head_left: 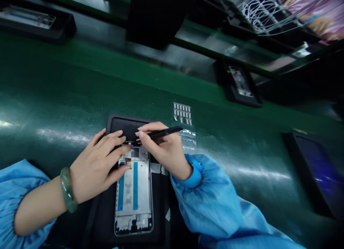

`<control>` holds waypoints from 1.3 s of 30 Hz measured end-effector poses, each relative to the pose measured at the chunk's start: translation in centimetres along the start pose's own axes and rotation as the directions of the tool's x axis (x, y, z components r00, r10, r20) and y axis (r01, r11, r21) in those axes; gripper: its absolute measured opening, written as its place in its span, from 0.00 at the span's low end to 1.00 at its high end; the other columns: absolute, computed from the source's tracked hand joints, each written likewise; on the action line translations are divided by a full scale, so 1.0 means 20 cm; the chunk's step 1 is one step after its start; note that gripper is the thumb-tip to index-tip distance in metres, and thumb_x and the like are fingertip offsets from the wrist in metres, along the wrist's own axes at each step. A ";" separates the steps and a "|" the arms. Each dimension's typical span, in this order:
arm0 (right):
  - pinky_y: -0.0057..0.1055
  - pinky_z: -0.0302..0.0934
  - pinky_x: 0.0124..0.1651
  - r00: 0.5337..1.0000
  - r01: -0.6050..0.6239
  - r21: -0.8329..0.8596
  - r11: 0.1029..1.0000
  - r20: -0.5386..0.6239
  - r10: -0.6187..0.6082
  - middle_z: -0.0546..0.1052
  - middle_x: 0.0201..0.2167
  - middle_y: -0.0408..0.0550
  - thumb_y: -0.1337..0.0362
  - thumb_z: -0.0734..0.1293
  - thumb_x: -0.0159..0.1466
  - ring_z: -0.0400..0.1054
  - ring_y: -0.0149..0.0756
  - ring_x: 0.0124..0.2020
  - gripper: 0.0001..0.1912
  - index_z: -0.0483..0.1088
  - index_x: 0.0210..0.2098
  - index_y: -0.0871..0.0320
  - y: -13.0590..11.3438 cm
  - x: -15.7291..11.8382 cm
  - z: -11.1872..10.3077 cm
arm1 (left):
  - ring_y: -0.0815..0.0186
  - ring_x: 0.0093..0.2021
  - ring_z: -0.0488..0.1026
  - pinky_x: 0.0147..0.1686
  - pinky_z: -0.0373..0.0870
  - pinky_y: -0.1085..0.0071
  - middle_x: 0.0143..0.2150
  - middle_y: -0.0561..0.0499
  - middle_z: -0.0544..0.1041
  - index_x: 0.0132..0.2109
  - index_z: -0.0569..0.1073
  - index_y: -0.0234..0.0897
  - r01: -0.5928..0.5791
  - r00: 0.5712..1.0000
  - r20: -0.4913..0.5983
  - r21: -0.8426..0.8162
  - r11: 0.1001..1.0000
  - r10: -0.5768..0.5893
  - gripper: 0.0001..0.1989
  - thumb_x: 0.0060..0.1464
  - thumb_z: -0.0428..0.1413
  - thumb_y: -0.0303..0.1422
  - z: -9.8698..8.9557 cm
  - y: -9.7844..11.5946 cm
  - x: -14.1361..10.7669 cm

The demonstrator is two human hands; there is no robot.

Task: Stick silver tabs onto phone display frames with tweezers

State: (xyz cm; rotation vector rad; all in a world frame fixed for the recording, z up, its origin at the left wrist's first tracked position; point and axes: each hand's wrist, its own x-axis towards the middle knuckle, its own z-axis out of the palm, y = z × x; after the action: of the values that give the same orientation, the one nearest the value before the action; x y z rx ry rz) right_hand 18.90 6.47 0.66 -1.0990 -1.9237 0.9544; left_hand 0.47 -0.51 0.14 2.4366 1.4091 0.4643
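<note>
A silver phone frame (142, 188) with two blue strips lies in a black tray (114, 123) in front of me. Spread over the frame's upper left part is my left hand (100, 163), its fingertips touching the metal near a small gold-coloured flex piece (128, 164). My right hand (163, 145) grips slim black tweezers (169, 132), their tips down at the frame's top edge. What lies right under the tips is hidden by my fingers. Just beyond the right hand is a clear sheet of small white stickers (182, 113), partly covered by that hand.
Black trays with phone frames stand at the far left (27, 18) and far right (240, 80). Another black tray (288, 148) with a dark, bluish-shining panel is at the right edge. Beyond the green bench (80, 80), white cables (260, 14) hang near another person's hands.
</note>
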 end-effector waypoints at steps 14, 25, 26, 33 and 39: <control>0.29 0.66 0.36 0.994 0.077 -0.088 0.993 -0.074 -0.084 0.75 0.32 0.44 0.68 0.61 0.63 0.70 0.31 0.33 0.04 0.68 0.36 0.56 -0.01 0.02 -0.08 | 0.55 0.60 0.59 0.58 0.55 0.48 0.54 0.43 0.68 0.55 0.65 0.38 -0.010 1.000 0.027 0.041 0.999 0.009 0.18 0.58 0.50 0.37 0.00 -0.01 -0.01; 0.33 0.63 0.38 0.948 0.173 -0.609 0.774 0.315 0.036 0.74 0.35 0.49 0.57 0.61 0.64 0.70 0.39 0.37 0.12 0.71 0.39 0.57 0.19 0.15 -0.27 | 0.53 0.59 0.61 0.56 0.58 0.47 0.52 0.44 0.70 0.52 0.68 0.41 -0.009 1.000 -0.010 0.009 1.000 0.009 0.16 0.57 0.50 0.36 0.01 -0.01 0.00; 0.33 0.63 0.38 0.944 0.195 -0.617 0.763 0.328 0.024 0.74 0.35 0.48 0.57 0.62 0.63 0.70 0.38 0.37 0.12 0.71 0.39 0.57 0.19 0.15 -0.27 | 0.53 0.59 0.61 0.56 0.58 0.46 0.52 0.44 0.70 0.52 0.68 0.41 -0.008 1.000 -0.006 0.006 1.000 0.008 0.16 0.57 0.50 0.36 0.01 -0.02 -0.01; 0.32 0.61 0.36 0.963 0.167 -0.751 0.639 0.264 0.059 0.76 0.37 0.50 0.59 0.61 0.63 0.71 0.42 0.38 0.12 0.73 0.39 0.57 0.20 0.28 -0.30 | 0.52 0.63 0.53 0.57 0.59 0.50 0.60 0.42 0.59 0.53 0.66 0.41 0.039 0.994 -0.097 -0.024 0.999 -0.041 0.16 0.58 0.49 0.32 -0.04 -0.08 -0.04; 0.34 0.61 0.37 0.923 -0.347 -0.840 0.417 -0.228 0.310 0.77 0.38 0.55 0.52 0.58 0.63 0.71 0.46 0.41 0.19 0.73 0.39 0.58 0.40 0.58 -0.44 | 0.51 0.63 0.52 0.58 0.57 0.47 0.62 0.43 0.55 0.56 0.62 0.41 0.184 0.942 -0.278 -0.048 0.982 -0.191 0.18 0.59 0.47 0.32 -0.06 -0.14 -0.06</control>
State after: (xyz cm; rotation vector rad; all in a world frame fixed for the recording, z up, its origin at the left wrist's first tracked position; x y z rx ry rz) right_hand 24.85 21.95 0.55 -2.1304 -2.2334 -0.0073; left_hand -2.84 -0.05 0.01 2.2562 1.7197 0.8007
